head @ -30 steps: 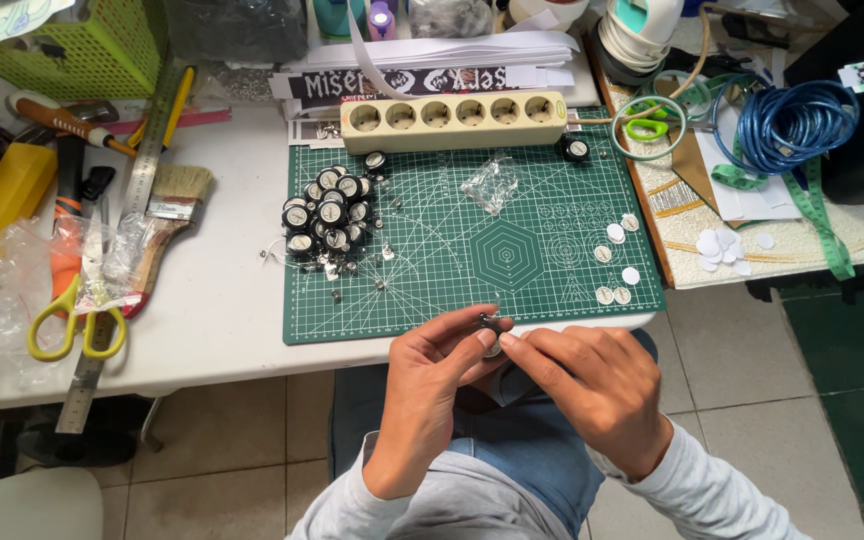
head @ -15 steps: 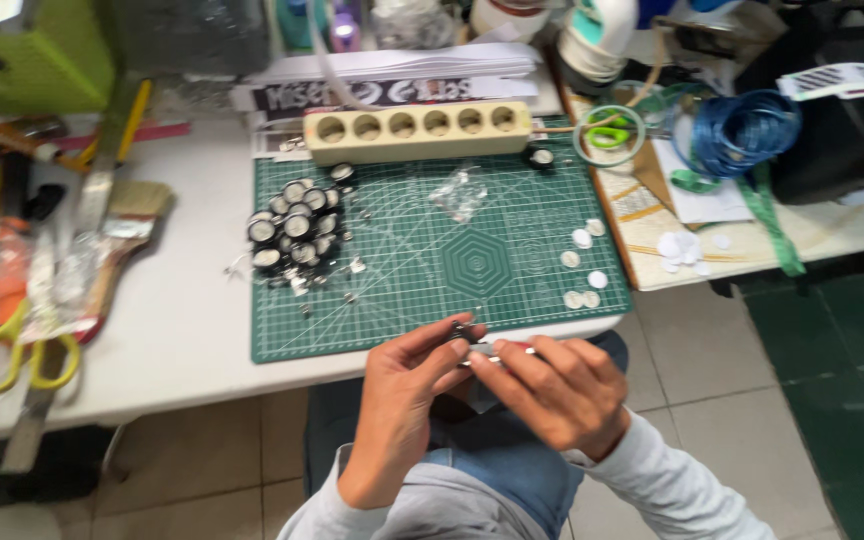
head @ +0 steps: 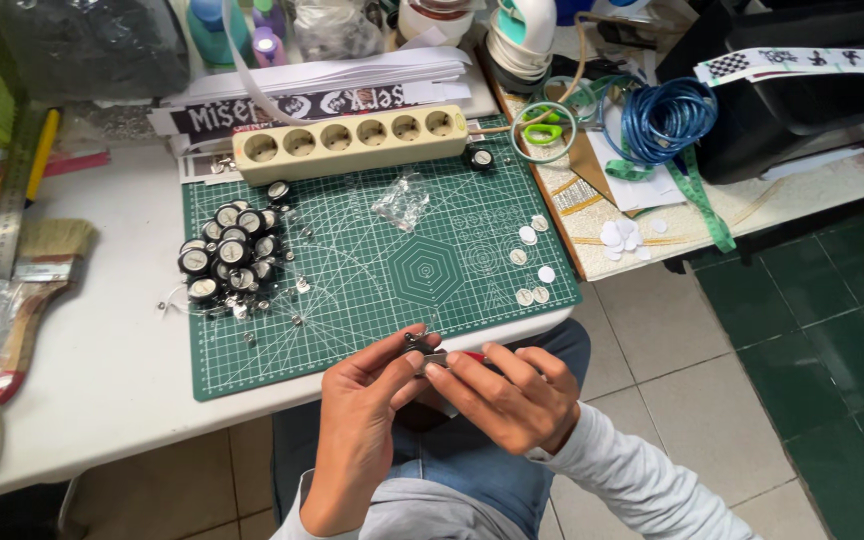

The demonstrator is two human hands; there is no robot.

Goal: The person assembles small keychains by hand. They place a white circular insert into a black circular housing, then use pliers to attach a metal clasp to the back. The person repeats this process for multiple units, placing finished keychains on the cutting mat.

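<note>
Where the white table (head: 102,370) runs off the left edge, a flat paintbrush (head: 37,275) with pale bristles and a wooden handle lies beside a steel ruler (head: 7,205), with crinkled clear plastic just below. Next right, a green gridded cutting mat (head: 372,270) covers the table's middle; its near edge overhangs toward the lap. On the mat's left part sits a heap of small round black-rimmed buttons (head: 224,260), glossy, with tiny metal bits scattered around. Behind the mat lies a beige six-socket power strip (head: 350,143), long and blocky. A small clear plastic bag (head: 402,200) lies mid-mat; the mat's centre and near strip are bare.

Below the mat's near edge, over the lap, the left hand (head: 362,410) and right hand (head: 512,395) meet; thumbs and fingertips of both pinch together on a small metal piece (head: 422,350), dark grey, partly hidden by the fingers. It is held just off the mat's edge, touching neither mat nor table.

Further right, small white paper discs (head: 532,265) dot the mat's right side, then a coil of blue cord (head: 667,115) and a green tape loop. Far right, dark green floor tiles (head: 812,310); pale tiles below.
</note>
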